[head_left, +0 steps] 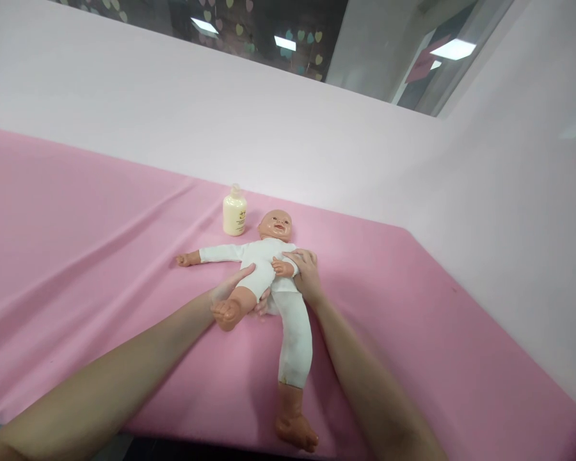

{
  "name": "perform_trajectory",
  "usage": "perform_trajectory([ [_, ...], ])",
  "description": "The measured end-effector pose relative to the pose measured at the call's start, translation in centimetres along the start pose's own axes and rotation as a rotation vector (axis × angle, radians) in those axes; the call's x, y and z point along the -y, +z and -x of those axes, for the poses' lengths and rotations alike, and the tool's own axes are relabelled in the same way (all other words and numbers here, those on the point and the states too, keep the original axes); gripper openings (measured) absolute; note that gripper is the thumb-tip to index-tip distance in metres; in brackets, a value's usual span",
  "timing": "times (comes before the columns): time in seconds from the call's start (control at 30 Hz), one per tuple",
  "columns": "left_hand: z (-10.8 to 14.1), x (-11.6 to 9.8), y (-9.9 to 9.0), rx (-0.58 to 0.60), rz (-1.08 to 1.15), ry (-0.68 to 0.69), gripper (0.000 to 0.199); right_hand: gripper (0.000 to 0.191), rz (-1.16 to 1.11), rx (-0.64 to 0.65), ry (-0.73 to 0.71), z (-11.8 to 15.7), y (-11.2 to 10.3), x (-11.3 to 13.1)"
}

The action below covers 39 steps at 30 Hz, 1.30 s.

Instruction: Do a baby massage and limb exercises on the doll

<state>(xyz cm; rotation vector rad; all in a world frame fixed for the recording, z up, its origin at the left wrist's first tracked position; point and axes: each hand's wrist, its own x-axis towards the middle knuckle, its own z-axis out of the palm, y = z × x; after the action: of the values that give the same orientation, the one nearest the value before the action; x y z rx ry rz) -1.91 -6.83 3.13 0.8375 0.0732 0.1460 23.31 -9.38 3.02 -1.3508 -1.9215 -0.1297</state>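
Observation:
A baby doll with a white cloth body lies on its back on a pink sheet, head toward the wall. My left hand is wrapped round the doll's bent, raised leg, thumb on top and fingertips showing beneath. Its other leg lies stretched toward me. My right hand is closed round the doll's arm on the right, which is folded across its belly. The doll's other arm reaches out to the left. Beside its head stands a pale yellow bottle with a clear top and dark print.
The pink sheet covers the table and has several creases on the left. White walls rise behind and on the right. Above the back wall is a window with heart-shaped decorations and light reflections.

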Motion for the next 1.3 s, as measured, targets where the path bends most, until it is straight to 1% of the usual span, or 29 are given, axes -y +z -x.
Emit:
perform_trajectory([
  [0.3,-0.09,-0.21,0.51,0.014,-0.028,0.001,0.076,0.074,0.053,0.026,-0.027,0.03,-0.26,0.06],
  [0.47,0.22,-0.21,0.64,-0.041,-0.051,-0.013,0.079,0.071,0.064,0.024,-0.035,-0.03,-0.17,0.00],
  [0.63,0.25,-0.03,0.37,-0.002,-0.066,-0.012,0.077,0.072,0.052,0.019,-0.043,-0.05,-0.20,0.11],
  [0.87,0.36,-0.11,0.38,-0.007,-0.068,-0.005,0.077,0.070,0.041,0.002,-0.019,-0.01,-0.13,0.28],
  [1.03,0.35,0.02,-0.10,0.001,-0.079,0.011,0.079,0.064,-0.008,-0.001,0.036,0.05,-0.12,0.28],
  [1.3,0.35,0.26,-0.17,0.017,-0.034,0.021,0.077,0.054,-0.035,-0.013,0.051,0.04,-0.07,0.31],
])
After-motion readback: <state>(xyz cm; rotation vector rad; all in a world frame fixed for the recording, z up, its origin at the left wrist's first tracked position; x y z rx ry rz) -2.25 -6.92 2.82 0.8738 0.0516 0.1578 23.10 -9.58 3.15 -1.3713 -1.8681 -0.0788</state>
